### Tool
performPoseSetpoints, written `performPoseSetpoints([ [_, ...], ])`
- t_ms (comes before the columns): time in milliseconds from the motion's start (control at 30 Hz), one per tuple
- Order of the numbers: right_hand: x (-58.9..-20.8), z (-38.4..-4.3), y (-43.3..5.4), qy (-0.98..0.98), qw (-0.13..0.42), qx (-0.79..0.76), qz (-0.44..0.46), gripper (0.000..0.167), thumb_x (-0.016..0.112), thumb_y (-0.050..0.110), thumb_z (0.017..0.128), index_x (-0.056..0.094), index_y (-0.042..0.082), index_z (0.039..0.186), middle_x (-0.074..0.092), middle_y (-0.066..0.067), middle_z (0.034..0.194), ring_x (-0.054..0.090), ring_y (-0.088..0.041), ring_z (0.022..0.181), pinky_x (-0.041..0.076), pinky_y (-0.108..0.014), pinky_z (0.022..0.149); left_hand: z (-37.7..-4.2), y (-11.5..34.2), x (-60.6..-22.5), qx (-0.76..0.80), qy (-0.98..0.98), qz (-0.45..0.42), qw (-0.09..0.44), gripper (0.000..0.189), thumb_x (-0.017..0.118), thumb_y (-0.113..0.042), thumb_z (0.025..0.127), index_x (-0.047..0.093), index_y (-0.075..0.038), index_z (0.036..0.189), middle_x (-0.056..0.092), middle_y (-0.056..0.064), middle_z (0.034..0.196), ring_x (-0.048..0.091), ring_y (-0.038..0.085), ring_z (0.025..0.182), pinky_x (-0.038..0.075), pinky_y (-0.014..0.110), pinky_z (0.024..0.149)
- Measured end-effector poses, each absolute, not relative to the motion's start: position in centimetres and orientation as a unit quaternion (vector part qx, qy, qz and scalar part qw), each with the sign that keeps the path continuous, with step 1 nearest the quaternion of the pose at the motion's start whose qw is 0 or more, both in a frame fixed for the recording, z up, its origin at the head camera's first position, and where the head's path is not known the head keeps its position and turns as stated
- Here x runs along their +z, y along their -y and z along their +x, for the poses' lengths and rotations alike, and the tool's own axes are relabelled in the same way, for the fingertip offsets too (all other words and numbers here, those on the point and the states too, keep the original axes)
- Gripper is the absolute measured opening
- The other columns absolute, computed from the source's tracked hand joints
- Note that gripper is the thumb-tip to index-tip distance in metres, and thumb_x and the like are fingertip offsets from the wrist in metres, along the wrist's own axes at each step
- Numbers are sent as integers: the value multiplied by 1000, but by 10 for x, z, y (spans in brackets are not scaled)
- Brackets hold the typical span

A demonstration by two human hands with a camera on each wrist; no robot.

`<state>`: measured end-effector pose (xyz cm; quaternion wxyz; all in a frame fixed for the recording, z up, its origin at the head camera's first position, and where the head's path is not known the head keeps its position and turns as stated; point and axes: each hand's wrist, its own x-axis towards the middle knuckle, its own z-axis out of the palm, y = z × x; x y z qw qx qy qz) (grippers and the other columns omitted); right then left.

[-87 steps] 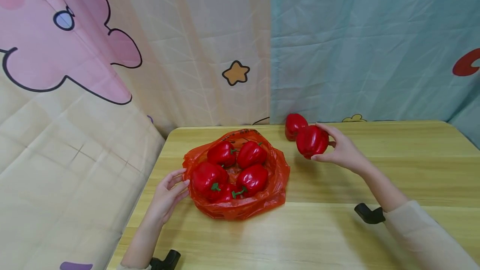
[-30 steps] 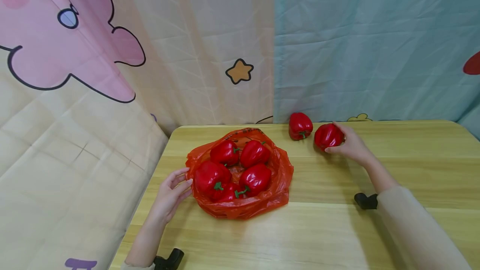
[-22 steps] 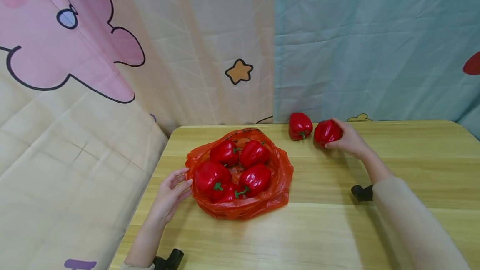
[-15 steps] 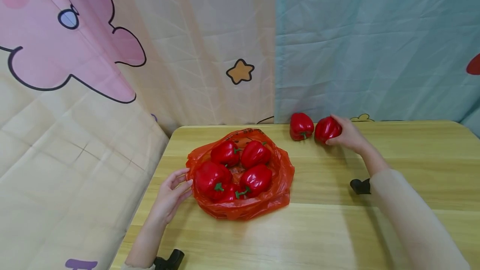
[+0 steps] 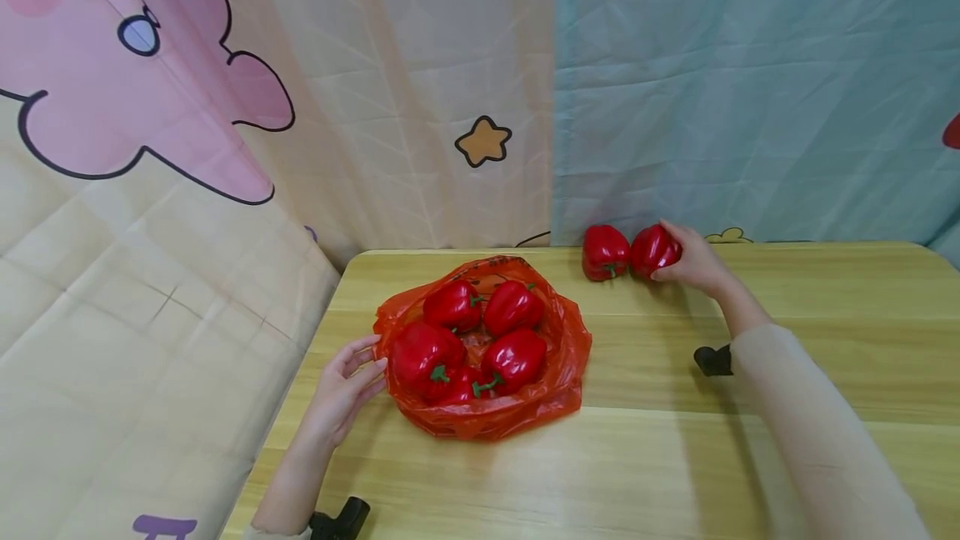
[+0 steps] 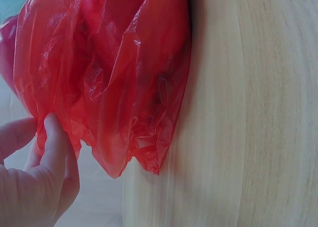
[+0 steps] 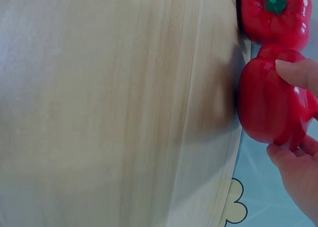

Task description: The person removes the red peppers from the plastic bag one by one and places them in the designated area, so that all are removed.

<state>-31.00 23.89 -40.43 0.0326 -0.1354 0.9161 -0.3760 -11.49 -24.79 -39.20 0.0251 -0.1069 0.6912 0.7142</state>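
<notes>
Near the table's back edge my right hand (image 5: 697, 261) grips a shiny red bell pepper (image 5: 654, 252) between thumb and fingers. In the right wrist view, that pepper (image 7: 273, 100) sits close beside a second red bell pepper (image 7: 276, 16) with a green stem. The second pepper (image 5: 606, 252) stands just left of the held one in the head view. An open red plastic bag (image 5: 566, 365) with several red peppers inside rests on the left of the table. My left hand (image 5: 341, 390) pinches the bag's left rim; in the left wrist view, thumb and fingers meet on the thin plastic (image 6: 109, 103).
The light wooden table (image 5: 615, 473) ends at a hanging printed curtain (image 5: 420, 107) along the back. Another fabric drape (image 5: 150, 340) runs along the left side. Black wrist camera mounts (image 5: 341, 519) stick out near both forearms.
The right hand has carried its pepper rightward past the other pepper, down and toward the back edge, and now has it close beside that one. The left hand keeps its place on the bag.
</notes>
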Motion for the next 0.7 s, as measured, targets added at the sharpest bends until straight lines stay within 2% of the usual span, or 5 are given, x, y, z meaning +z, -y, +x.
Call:
performPoseSetpoints([
  [233, -406, -314, -236, -918, 12, -372, -137, 89, 72, 1, 72, 19, -7, 143, 23, -37, 137, 25, -53, 124, 32, -65, 96, -115, 248, -391, 716, -689, -107, 23, 37, 53, 2, 91, 43, -1, 127, 53, 2, 106, 62, 12, 88, 53, 27, 80],
  [700, -403, -314, -232, -919, 16, -374, -125, 89, 72, 2, 72, 20, -5, 144, 19, -37, 139, 24, -54, 124, 34, -66, 93, -116, 248, -392, 716, -690, -104, 23, 39, 53, 2, 92, 41, 1, 129, 53, 3, 106, 62, 12, 89, 53, 28, 80],
])
